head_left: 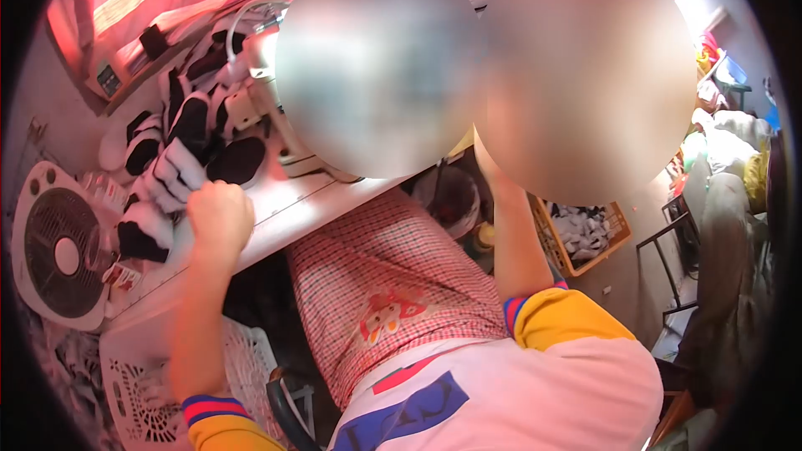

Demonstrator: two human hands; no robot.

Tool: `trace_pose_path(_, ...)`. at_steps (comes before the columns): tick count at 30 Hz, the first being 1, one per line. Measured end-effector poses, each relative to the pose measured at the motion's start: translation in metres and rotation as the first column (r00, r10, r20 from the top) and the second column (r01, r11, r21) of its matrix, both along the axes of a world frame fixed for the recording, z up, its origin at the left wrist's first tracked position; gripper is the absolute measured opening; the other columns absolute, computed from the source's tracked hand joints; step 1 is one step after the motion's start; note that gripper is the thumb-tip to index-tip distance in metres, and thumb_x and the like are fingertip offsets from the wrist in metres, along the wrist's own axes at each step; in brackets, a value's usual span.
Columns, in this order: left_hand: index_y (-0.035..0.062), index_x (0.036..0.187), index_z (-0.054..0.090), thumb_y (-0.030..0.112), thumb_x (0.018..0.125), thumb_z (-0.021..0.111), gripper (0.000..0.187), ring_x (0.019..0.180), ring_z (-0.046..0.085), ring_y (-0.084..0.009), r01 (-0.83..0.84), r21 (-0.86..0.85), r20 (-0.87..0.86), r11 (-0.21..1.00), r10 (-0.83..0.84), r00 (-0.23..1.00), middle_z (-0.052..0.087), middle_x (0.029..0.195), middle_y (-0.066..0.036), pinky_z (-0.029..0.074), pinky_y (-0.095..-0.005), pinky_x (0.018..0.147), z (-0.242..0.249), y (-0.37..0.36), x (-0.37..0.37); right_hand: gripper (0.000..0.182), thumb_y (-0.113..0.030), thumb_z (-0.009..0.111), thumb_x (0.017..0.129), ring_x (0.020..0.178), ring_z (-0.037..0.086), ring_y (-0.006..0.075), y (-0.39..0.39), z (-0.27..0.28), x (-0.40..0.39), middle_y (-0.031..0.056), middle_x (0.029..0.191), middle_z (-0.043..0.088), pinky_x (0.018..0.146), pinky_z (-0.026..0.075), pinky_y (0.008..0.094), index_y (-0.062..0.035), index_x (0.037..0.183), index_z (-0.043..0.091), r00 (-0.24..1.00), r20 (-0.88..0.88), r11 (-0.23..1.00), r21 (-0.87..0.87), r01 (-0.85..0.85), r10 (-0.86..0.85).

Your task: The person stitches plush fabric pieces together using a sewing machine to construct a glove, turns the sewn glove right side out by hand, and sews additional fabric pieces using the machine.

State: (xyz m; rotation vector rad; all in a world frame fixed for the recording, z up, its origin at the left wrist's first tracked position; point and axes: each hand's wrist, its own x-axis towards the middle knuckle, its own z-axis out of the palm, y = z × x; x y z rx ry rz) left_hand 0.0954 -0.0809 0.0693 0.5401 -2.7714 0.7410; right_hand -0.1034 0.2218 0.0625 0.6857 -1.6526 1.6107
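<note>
My left hand point(220, 215) is closed at the front of the white table point(288, 205), its fingers on a fuzzy plush piece point(173, 175) with black and white stripes. Right beside it lies a black oval piece point(236, 160). More black-and-white plush pieces point(144, 230) are heaped to the left and behind. A cream machine point(244, 107), seemingly a sewing machine, stands past them, largely covered by a blurred patch. My right forearm point(520, 234) reaches up into a second blurred patch, which hides the right hand and anything in it.
A fan point(65, 242) stands at the table's left end. Below it is a white plastic basket point(134, 405). To the right on the floor, a yellow crate point(619, 221) holds grey-and-white scraps. A dark metal frame point(668, 259) and piled cloth point(735, 138) are farther right.
</note>
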Motion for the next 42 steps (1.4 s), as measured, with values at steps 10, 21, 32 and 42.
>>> trace_pose_path(10,0.001,0.067,0.067,0.023,0.081,0.054,0.029,0.064,0.064,-0.0378,0.041,0.489,-0.431,0.871,0.2,0.88,0.065,0.07,-0.019,0.051,-0.0477,0.061,-0.096,-0.004,-0.037,0.04,-0.02,0.059,0.084,0.112,0.057,0.0337,-0.136,0.097,-0.251,0.0133,0.129,0.052,0.09,0.049,0.0438,-0.0151,0.124,0.055,0.937,-0.307,0.682,0.65,0.334,-0.166)
trace_pose_path(21,0.0008,0.064,0.064,0.022,0.081,0.056,0.028,0.06,0.063,-0.0342,0.112,0.445,-0.505,0.888,0.146,0.851,0.065,0.069,-0.016,0.05,-0.0442,0.058,-0.099,-0.003,-0.037,0.038,-0.018,0.053,0.085,0.117,0.056,0.0339,-0.148,0.086,-0.304,0.0128,0.125,0.06,0.097,0.046,0.0441,-0.0223,0.121,0.063,0.933,-0.089,0.26,0.947,0.188,-0.349)
trace_pose_path(32,0.0012,0.065,0.065,0.022,0.081,0.056,0.028,0.062,0.063,-0.0353,0.093,0.423,-0.533,0.901,0.165,0.83,0.066,0.071,-0.016,0.05,-0.045,0.058,-0.105,-0.003,-0.037,0.03,-0.025,0.048,0.091,0.101,0.063,0.0361,-0.037,0.243,-0.27,0.0196,0.099,0.066,0.085,0.049,0.0438,-0.0043,0.108,0.061,0.757,-0.202,0.696,0.301,0.652,-0.622)
trace_pose_path(42,-0.0008,0.066,0.058,0.014,0.085,0.063,0.024,0.061,0.058,-0.0262,0.556,0.571,-0.693,0.604,-0.009,0.721,0.06,0.066,-0.013,0.044,-0.0379,0.056,-0.111,0.097,-0.026,0.039,-0.033,0.044,0.101,0.086,0.069,0.0251,0.171,0.247,-0.08,0.0174,0.106,0.063,0.076,0.057,0.0285,-0.0018,0.123,0.051,0.969,-0.119,0.967,-0.11,-0.228,0.215)
